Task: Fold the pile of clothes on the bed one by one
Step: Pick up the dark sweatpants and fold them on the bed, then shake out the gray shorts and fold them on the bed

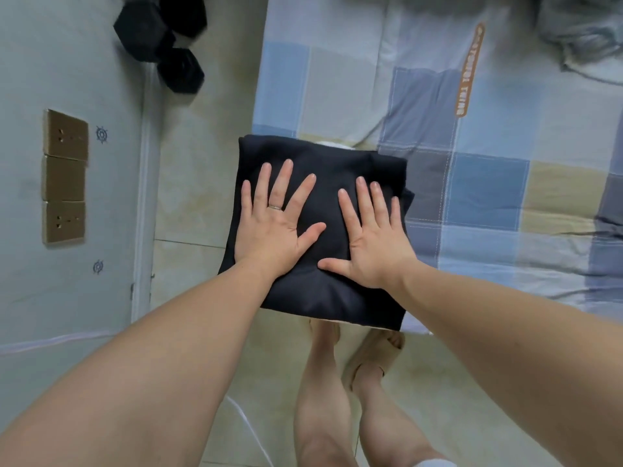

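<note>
Head view: pressing down with left grip (273, 224) and right grip (374, 241), both spread flat, side by side, pinching nothing. Lying directly beneath both, folded dark garment (337, 163), nearly square, overhanging the bed's (488, 183) near corner. Waiting far right, nearer the right grip, grey heap of clothes (580, 32).

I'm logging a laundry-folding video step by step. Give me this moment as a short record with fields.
garment: folded dark navy cloth garment, on the bed's near corner
hands: left hand and right hand both pressed flat on it, fingers straight
surface: bed with blue-and-beige checked sheet
unfolded: crumpled grey clothes, far end of bed
</note>
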The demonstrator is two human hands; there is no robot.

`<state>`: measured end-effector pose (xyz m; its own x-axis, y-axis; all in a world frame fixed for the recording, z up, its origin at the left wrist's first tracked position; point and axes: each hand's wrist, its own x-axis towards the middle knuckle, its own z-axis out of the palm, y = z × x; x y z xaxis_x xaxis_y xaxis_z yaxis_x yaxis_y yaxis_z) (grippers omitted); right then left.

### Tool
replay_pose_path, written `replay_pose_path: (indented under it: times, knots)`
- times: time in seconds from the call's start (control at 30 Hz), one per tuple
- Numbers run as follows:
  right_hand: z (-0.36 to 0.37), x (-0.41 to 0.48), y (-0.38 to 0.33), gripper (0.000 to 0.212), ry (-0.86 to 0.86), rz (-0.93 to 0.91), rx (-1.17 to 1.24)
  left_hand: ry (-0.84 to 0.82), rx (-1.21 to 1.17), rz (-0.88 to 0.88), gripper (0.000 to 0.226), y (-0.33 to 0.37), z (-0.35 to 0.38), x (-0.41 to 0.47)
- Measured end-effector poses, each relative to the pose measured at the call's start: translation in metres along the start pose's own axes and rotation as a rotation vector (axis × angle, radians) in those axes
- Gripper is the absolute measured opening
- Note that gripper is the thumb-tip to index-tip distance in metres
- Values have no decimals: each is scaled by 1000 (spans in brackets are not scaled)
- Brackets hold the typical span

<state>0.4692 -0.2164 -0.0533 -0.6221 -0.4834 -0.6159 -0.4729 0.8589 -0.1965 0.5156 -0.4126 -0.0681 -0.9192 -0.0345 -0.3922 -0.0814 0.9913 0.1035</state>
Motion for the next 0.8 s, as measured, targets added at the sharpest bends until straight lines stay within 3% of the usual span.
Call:
replay_pose_path:
  times: [0.1,0.17,0.23,0.43,0.8]
  knots:
    - [-43,-18,3,113,-188,-4,15,-165,-63,-82,81,15,-38,-9]
    - [-77,-38,6,98,-301,-5,77,-286,-207,-168,80,31,-72,-17]
    - [-112,-69,14,86,-293,5,125,-378,-364,-244,73,50,-112,-25]
    - [-199,-174,73,79,-124,110,157,-231,-741,-248,58,123,-211,-49]
    - [-240,-304,299,77,-40,226,196,-165,-729,-170,60,337,-251,-23]
